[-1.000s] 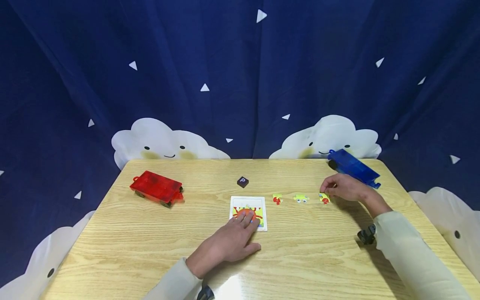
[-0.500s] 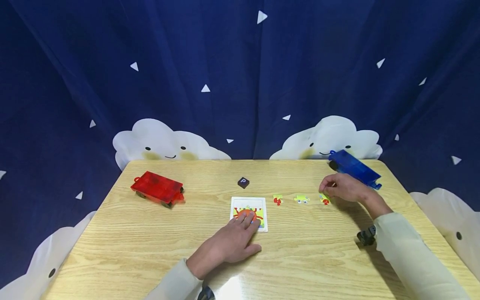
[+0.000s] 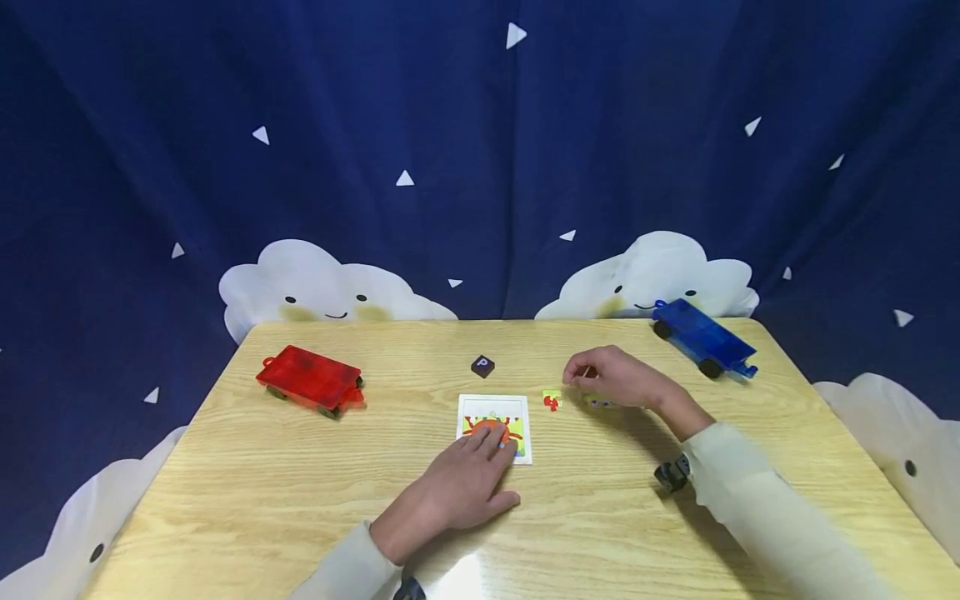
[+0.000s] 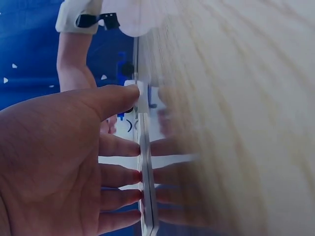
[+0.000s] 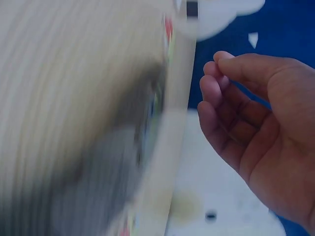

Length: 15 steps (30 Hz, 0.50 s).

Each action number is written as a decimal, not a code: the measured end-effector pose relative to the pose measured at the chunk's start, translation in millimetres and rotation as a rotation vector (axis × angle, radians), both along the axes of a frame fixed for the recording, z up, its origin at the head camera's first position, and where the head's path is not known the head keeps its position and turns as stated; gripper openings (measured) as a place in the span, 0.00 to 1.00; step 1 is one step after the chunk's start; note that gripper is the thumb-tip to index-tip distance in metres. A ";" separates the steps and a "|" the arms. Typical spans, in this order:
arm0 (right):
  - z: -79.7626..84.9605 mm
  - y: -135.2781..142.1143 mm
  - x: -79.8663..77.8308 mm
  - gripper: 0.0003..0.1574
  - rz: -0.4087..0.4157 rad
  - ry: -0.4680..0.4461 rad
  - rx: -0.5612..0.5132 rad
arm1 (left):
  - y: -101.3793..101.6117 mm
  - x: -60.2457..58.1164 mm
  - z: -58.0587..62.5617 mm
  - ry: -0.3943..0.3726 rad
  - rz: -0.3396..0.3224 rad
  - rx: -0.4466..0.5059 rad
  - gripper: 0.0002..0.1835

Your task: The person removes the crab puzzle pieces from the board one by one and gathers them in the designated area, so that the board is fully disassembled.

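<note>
My left hand point(image 3: 465, 487) lies with fingers extended on a white square puzzle board point(image 3: 492, 403) showing an orange crab. Its fingertips cover the lower part of the picture. In the left wrist view, straight fingertips point(image 4: 129, 174) meet the board's edge. My right hand point(image 3: 621, 382) hovers over a yellow jigsaw piece with printed eyes point(image 3: 598, 403), partly hiding it. Thumb and fingers curl loosely together, and the right wrist view shows nothing between the fingertips point(image 5: 224, 55). A red and yellow jigsaw piece point(image 3: 552, 401) lies just left of this hand. Another red and yellow piece point(image 5: 125, 227) lies on the table beyond it.
A red toy wagon point(image 3: 309, 377) stands at the table's back left. At the back right is a blue toy wagon point(image 3: 703, 335). A small dark tile marked P point(image 3: 482, 366) lies behind the puzzle board. A dark blue curtain point(image 3: 480, 150) hangs beyond the wooden table.
My right hand has moved left, from the rightmost jigsaw piece to above the piece with eyes. My left hand has stayed on the puzzle board.
</note>
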State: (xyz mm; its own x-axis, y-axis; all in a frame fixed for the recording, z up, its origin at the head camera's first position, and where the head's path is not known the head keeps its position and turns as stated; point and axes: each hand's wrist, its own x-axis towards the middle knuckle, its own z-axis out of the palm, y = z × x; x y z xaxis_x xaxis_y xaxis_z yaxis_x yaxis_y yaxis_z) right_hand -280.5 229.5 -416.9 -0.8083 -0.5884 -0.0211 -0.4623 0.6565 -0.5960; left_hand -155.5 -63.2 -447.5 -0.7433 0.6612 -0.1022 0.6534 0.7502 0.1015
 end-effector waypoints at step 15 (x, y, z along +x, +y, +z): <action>-10.4 -88.9 -0.9 0.08 0.205 -0.013 -0.069 | -6.7 11.2 1.7 0.037 -0.023 0.047 0.35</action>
State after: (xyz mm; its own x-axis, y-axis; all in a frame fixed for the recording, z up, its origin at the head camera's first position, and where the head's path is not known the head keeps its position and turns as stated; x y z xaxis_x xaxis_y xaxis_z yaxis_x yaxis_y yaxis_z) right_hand -281.4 140.6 -427.3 -0.6717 -0.7407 0.0148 -0.5736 0.5073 -0.6431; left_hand -144.3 -69.9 -445.8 -0.7306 0.6814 -0.0435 0.6743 0.7300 0.1116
